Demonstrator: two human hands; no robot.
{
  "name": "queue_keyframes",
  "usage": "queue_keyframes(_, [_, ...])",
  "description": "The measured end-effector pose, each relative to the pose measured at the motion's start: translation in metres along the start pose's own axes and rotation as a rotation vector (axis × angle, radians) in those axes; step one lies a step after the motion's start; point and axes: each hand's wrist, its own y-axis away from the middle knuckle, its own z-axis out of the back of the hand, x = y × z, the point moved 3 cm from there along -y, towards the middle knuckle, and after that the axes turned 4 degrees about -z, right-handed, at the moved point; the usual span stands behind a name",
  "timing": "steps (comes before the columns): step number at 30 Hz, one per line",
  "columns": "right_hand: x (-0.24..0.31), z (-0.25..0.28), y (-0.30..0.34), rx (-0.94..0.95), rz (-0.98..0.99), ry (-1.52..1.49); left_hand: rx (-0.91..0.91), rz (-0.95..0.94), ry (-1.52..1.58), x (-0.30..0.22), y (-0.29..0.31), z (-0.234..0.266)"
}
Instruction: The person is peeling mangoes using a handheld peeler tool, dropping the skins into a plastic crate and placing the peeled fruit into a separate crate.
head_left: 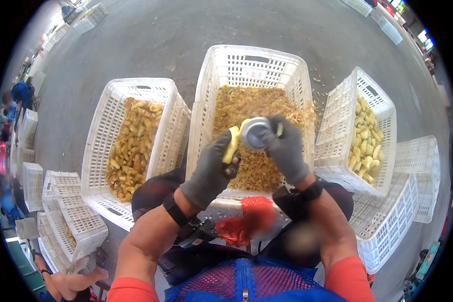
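My left hand point(211, 168), in a grey glove, is closed around a pale yellow piece of ginger point(230, 146) that stands up out of the fingers. Beside it, my gloved right hand point(286, 146) grips a round, grey metal tool point(254, 134) with a shallow, cup-like face. The tool's rim is close against the upper end of the ginger; whether they touch, I cannot tell. A bit of yellow shows by the right fingers. Both hands are over a white crate point(201, 108) of shredded, yellow-brown peelings point(259, 173).
At the left, a white crate point(98, 136) holds brownish, unpeeled ginger point(131, 146). Another crate point(337, 118) at the right contains paler, peeled pieces point(367, 136). Further crates are stacked at both sides point(75, 206). Red netting point(234, 230) lies near my lap. Another person's bare limbs point(65, 284) show at lower left.
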Motion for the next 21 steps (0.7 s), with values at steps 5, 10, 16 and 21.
queue_keyframes(5, [-0.007,0.027,-0.022,-0.185,0.154,0.270,0.016,0.075,0.158,0.002,-0.002,0.004])
queue_keyframes(10, [0.008,0.042,-0.018,-0.175,-0.365,-0.249,0.094,0.122,0.381,0.000,-0.005,0.003])
queue_keyframes(16, [0.003,0.019,-0.015,0.161,-0.490,-0.524,0.376,0.089,0.108,0.006,-0.003,-0.005])
queue_keyframes(21, [-0.014,0.011,-0.013,0.211,-0.671,-0.570,0.311,-0.074,-0.284,0.002,0.007,-0.020])
